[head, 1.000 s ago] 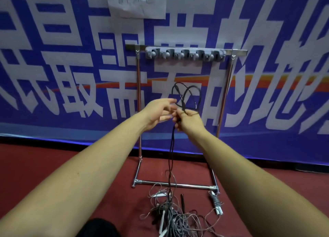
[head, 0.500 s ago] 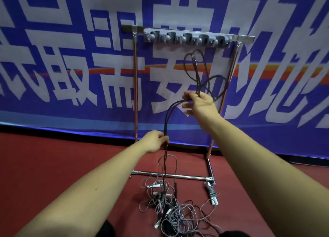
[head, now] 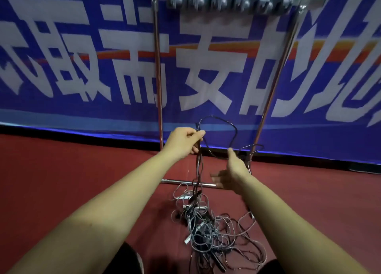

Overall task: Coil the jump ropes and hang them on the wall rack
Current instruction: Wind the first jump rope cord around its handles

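Observation:
A black jump rope (head: 234, 129) makes a loose loop in front of the rack's lower half, and its strands hang down to the floor. My left hand (head: 184, 142) pinches the rope at the loop's left side. Lower and to the right is my right hand (head: 232, 171), fingers spread, its fingertips just touching the loop's right side without gripping it. The metal rack (head: 157, 71) stands against the banner, with a grey hook strip (head: 226, 2) along its top bar; nothing hangs on the hooks.
A tangled pile of grey and black jump ropes (head: 208, 230) with their handles lies on the red floor in front of the rack's base bar (head: 177, 181). A blue banner (head: 61, 67) with white characters covers the wall behind. My knees show at the bottom edge.
My right hand has dropped from up near the hooks and let go of the coils. My left hand has risen and now holds the loop. The view has tilted downward.

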{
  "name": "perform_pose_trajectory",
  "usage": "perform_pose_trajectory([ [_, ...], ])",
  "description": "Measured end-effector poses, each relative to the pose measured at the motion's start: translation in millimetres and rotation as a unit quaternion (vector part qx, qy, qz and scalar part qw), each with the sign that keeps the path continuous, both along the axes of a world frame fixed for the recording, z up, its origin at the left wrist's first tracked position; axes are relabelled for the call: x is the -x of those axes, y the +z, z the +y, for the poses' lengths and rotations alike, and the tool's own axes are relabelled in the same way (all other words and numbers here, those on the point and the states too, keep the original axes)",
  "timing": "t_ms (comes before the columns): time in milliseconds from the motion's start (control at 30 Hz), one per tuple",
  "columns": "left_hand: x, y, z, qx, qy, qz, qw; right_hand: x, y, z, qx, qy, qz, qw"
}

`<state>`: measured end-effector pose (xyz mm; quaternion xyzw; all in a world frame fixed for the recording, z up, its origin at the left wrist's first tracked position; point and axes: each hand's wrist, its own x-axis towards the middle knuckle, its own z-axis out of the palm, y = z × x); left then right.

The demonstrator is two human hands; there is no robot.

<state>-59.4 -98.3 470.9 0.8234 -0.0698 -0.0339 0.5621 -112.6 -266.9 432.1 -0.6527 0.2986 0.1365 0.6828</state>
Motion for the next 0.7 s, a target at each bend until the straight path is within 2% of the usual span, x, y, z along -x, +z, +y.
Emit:
perform_pose_trajectory([
  [67,0.8,-23.1,1.8,0.004,0.002,0.012,1.0,-1.5,-24.1,-1.4,0.065,0.014,0.007,0.998],
  [167,2.8,-49.7,0.9,0.046,0.002,0.048,0.998,-2.1,-47.1,1.4,0.142,0.099,-0.105,0.979],
  [233,3.9,-61.5,-0.6,0.074,0.005,0.073,0.995,-0.7,-57.4,8.4,0.183,0.2,-0.189,0.944],
  [300,5.8,-75.7,0.6,0.093,0.014,0.091,0.991,2.6,-75.6,13.1,0.178,0.258,-0.222,0.923],
  [367,13.0,-84.5,5.1,0.132,0.023,0.124,0.983,7.7,-91.5,13.2,0.171,0.25,-0.237,0.923],
  [433,17.0,-91.1,8.4,0.153,-0.01,0.162,0.975,6.2,-100.4,14.0,0.162,0.225,-0.256,0.926],
  [600,18.9,-98.0,18.1,0.053,-0.148,0.165,0.974,-8.1,-88.7,18.9,0.12,0.171,-0.29,0.934],
  [700,13.5,-114.5,22.6,-0.073,-0.133,0.144,0.978,-13.2,-81.0,19.2,0.064,0.105,-0.282,0.951],
])
